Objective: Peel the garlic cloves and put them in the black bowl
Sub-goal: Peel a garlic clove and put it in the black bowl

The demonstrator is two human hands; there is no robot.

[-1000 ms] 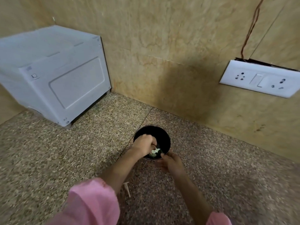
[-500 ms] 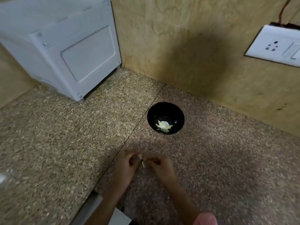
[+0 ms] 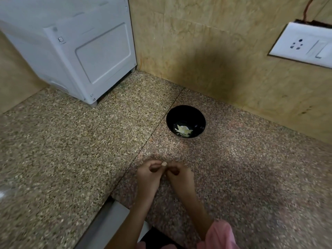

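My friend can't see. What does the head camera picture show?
Two hands, left hand and right hand, pinch a small garlic clove between them above a speckled stone counter. Beyond them sits a black bowl holding pale garlic pieces, near a white appliance.

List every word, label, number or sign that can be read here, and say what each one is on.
None can be read.
White appliance: small square mark near its top corner and tiny marks by its foot, all too small to read.
Switch plate: no lettering visible.
Black bowl: no lettering visible.

Pink sleeve (image 3: 220, 236) on right arm, bare forearms
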